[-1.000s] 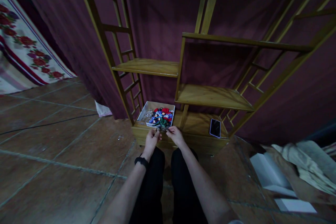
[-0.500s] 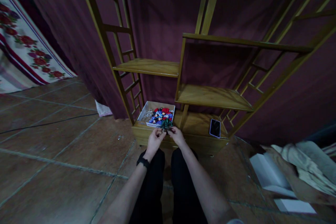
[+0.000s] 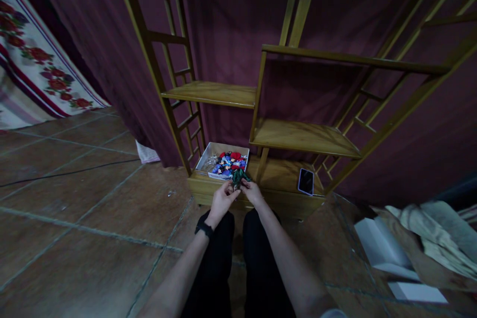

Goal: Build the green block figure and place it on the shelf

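Note:
Between my two hands is a small dark-green, shiny, figure-like piece (image 3: 239, 177), too small to make out fully. My left hand (image 3: 222, 198) pinches its left lower side, with a black band on the wrist. The fingers of my right hand (image 3: 252, 192) are closed on its right side. Just beyond them a shallow white box (image 3: 203, 159) sits on the lowest shelf. Inside lie several small red, blue and purple figures (image 3: 230, 161) with dark hair, and some clear, glinting bits at the left.
A wooden shelf unit (image 3: 294, 138) stands before a dark red curtain. A phone (image 3: 306, 181) rests on its bottom shelf at the right. On the tiled floor are a white open box (image 3: 383, 246), a white lid-like piece (image 3: 417, 292), a cloth (image 3: 436, 231) and a black cable (image 3: 74, 174).
The green piece has turned and tipped between my fingers, its green part now bunched higher and to the right. Both hands stay at nearly the same place.

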Demonstrator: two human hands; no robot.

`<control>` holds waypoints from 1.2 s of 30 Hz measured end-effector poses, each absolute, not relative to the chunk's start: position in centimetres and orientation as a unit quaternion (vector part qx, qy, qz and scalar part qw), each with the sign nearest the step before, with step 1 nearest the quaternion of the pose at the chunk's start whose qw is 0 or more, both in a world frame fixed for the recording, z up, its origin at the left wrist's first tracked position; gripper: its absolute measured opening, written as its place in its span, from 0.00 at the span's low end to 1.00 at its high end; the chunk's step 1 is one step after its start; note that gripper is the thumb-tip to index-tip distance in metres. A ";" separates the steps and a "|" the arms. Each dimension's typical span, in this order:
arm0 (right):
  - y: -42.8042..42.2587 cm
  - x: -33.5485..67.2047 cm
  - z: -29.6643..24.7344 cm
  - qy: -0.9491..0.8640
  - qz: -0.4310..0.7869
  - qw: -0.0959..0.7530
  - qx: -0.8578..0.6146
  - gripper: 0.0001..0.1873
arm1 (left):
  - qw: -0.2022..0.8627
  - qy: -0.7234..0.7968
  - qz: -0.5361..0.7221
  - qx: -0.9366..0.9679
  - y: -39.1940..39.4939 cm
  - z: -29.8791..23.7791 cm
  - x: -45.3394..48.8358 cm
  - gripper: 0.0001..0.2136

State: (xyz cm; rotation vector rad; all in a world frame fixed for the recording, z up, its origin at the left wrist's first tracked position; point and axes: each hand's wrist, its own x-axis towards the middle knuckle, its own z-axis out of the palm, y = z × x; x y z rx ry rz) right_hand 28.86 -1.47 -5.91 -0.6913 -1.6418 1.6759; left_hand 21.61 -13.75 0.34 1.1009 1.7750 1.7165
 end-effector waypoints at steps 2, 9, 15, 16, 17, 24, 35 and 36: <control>-1.4 29.0 -5.6 -0.625 0.648 0.344 -0.265 0.14 | 0.205 0.649 0.607 0.410 -13.8 0.3 21.6 0.21; -1.7 29.6 -4.5 -0.582 0.672 0.363 -0.279 0.17 | 0.156 0.691 0.574 0.411 -13.9 0.0 21.7 0.20; -2.0 30.4 -3.3 -0.578 0.662 0.362 -0.310 0.17 | 0.151 0.703 0.569 0.399 -14.0 -0.1 21.6 0.16; -2.0 30.5 -3.2 -0.577 0.661 0.362 -0.315 0.17 | 0.152 0.704 0.568 0.398 -13.9 -0.1 21.5 0.15; -2.0 30.6 -3.0 -0.574 0.662 0.362 -0.318 0.17 | 0.153 0.704 0.568 0.398 -13.9 -0.1 21.5 0.15; -2.4 30.6 -2.2 -0.561 0.671 0.362 -0.323 0.20 | 0.153 0.703 0.573 0.392 -13.7 -0.3 21.2 0.13; -2.4 30.8 -2.1 -0.551 0.678 0.358 -0.330 0.20 | 0.133 0.716 0.539 0.424 -13.8 -0.1 21.1 0.12; -2.5 30.8 -2.1 -0.550 0.678 0.358 -0.331 0.20 | 0.130 0.718 0.536 0.424 -13.8 -0.1 21.1 0.12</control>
